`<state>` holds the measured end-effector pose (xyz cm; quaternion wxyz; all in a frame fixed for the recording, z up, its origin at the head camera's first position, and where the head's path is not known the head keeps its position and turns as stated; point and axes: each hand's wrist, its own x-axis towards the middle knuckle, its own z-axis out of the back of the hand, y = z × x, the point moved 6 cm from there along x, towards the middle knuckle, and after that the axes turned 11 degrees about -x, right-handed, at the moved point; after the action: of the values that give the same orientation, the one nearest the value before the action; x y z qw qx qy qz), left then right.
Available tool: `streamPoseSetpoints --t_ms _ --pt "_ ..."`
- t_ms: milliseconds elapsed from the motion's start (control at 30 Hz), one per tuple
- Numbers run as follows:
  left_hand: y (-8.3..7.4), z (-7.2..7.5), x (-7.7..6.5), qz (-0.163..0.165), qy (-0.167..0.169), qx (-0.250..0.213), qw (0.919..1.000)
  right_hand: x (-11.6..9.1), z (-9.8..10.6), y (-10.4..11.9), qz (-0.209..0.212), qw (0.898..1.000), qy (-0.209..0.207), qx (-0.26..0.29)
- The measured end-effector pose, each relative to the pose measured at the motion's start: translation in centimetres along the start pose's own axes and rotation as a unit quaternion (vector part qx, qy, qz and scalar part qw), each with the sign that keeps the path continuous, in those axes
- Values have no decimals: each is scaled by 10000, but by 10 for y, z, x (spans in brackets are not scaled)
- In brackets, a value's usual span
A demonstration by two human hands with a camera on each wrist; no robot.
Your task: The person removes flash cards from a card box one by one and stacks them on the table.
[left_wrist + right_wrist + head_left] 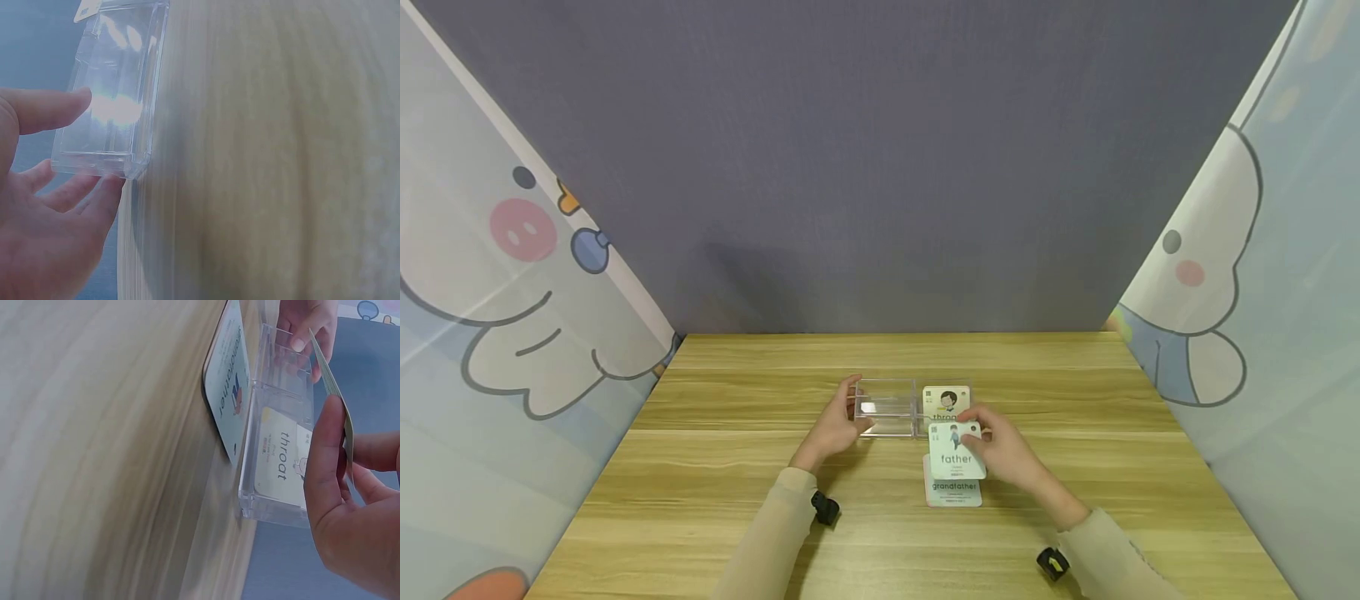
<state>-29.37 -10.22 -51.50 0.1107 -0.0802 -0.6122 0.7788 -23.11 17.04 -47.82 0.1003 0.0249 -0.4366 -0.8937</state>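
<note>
My right hand (1006, 452) pinches the "father" flashcard (951, 463) between thumb and fingers. In the right wrist view this card (334, 387) shows nearly edge-on. Below it on the table, a "grandfather" card (953, 495) is partly covered by it in the head view. A clear plastic box (887, 408) with two compartments stands behind the cards. Its right compartment contains a "throat" card (946, 398), while the left one shows no card. My left hand (835, 429) holds the box's left end, thumb at the near side and fingers round the end wall (94, 164).
The wood-grain table (700, 500) reaches back to a dark grey panel (880, 167). Cartoon-printed curtains (512, 350) hang on both sides. Small black devices sit at the left wrist (825, 507) and right wrist (1052, 564).
</note>
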Motion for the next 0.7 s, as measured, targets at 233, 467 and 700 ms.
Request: streamPoseSetpoints --t_ms 233,467,700 --pt "0 0 1 -17 11 -6 10000 0 -2 -5 -160 9997 -23 -173" --pt "0 0 1 -22 18 -18 10000 -2 -7 -7 -66 9996 99 -269" --pt "0 0 1 -3 39 -12 10000 -2 -11 -11 -74 9987 83 -502"
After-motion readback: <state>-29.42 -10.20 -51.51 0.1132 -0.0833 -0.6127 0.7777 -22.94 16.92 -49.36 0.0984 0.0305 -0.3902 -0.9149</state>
